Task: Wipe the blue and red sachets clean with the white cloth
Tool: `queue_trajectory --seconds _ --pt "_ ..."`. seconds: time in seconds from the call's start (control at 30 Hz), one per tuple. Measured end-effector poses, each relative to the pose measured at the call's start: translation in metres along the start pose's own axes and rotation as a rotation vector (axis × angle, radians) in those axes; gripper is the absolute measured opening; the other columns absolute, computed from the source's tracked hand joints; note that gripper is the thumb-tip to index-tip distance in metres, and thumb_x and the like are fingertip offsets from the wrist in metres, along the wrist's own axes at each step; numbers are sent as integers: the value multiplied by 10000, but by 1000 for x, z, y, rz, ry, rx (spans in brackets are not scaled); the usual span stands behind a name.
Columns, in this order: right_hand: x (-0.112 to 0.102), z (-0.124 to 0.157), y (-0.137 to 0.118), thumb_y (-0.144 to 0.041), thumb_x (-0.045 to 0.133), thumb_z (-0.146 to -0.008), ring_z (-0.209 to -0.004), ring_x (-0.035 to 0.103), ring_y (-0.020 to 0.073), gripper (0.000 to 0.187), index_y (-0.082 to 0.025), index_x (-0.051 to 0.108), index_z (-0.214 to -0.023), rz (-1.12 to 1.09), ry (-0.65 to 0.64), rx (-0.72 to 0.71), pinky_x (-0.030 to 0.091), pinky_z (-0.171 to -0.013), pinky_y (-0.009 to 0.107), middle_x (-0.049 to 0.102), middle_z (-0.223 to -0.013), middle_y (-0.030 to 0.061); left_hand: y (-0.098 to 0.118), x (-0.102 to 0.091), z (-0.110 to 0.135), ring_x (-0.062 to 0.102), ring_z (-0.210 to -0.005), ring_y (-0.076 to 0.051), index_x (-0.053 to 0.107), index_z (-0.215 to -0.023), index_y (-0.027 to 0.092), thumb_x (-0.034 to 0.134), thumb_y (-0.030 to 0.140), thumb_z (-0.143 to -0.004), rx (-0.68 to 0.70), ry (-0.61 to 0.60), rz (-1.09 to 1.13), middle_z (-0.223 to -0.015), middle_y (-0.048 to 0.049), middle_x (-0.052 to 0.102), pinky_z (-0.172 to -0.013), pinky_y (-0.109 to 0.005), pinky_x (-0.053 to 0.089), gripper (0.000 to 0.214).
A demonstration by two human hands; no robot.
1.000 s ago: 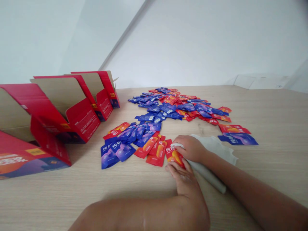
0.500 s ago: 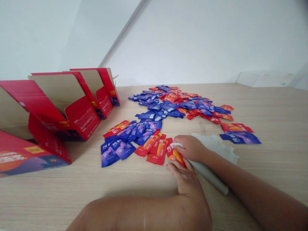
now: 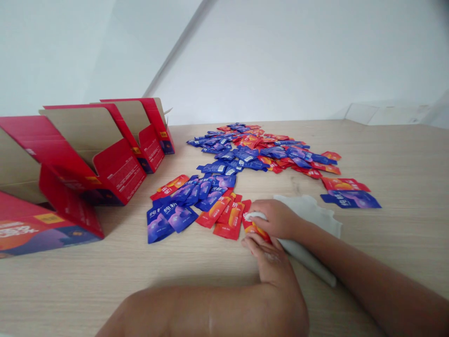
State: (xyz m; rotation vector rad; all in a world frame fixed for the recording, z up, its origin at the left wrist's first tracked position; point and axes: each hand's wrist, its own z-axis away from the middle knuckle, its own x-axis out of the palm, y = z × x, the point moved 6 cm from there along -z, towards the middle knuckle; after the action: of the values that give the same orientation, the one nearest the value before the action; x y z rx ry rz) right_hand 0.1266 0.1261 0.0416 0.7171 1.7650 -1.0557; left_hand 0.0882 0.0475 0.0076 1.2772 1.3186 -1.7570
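A red and orange sachet (image 3: 253, 227) lies on the table under both hands, partly covered by them. My left hand (image 3: 268, 255) holds down its near end with bent fingers. My right hand (image 3: 275, 219) is closed on a white cloth (image 3: 312, 210), and a bunched bit of it presses on the sachet's face. The rest of the cloth spreads out behind the right wrist, with a rolled edge under the forearm. Just left of the hands are several red sachets (image 3: 229, 221) and purple sachets (image 3: 179, 216), overlapping in a fanned group.
Farther back lies a large heap of mixed red and purple sachets (image 3: 245, 150). A purple sachet (image 3: 352, 199) and a red one (image 3: 345, 184) lie off to the right. Open red cartons (image 3: 121, 173) stand in a row at left. A white wall (image 3: 298, 61) rises behind the table (image 3: 396, 159).
My right hand has slid a little down over the sachet with the cloth, whose spread part has shifted slightly left. My left hand has stayed in place.
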Motion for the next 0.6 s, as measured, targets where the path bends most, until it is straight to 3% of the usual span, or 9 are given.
queue_trajectory --seconds 0.17,0.3,0.43,0.6 --pt "-7 0 20 -239 467 -837 -806 576 175 174 -164 619 -876 29 82 108 384 -709 270 650 -860 65 0 2 -1 547 -1086 -294 441 -1293 145 334 34 -813 -37 81 28 -1183 -220 580 -937 -513 398 504" --pt "-16 6 5 -217 489 -817 -816 563 179 170 -167 619 -914 -21 166 -13 384 -736 284 643 -873 62 -1 1 -1 549 -1084 -290 454 -1280 121 335 30 -812 -31 60 34 -1184 -223 578 -936 -500 407 492" --pt "-7 6 -12 -213 519 -790 -788 560 176 141 -178 629 -873 -55 24 -126 385 -703 274 642 -850 47 -1 -2 0 528 -1105 -313 476 -1255 72 327 57 -825 13 11 -28 -1229 -245 535 -942 -509 398 455" --pt "-1 1 -3 -217 483 -815 -758 566 168 151 -171 623 -847 -36 14 -18 378 -665 262 645 -833 47 1 -2 2 499 -1129 -350 444 -1287 100 323 101 -841 67 -44 -60 -1236 -257 522 -933 -556 384 462"
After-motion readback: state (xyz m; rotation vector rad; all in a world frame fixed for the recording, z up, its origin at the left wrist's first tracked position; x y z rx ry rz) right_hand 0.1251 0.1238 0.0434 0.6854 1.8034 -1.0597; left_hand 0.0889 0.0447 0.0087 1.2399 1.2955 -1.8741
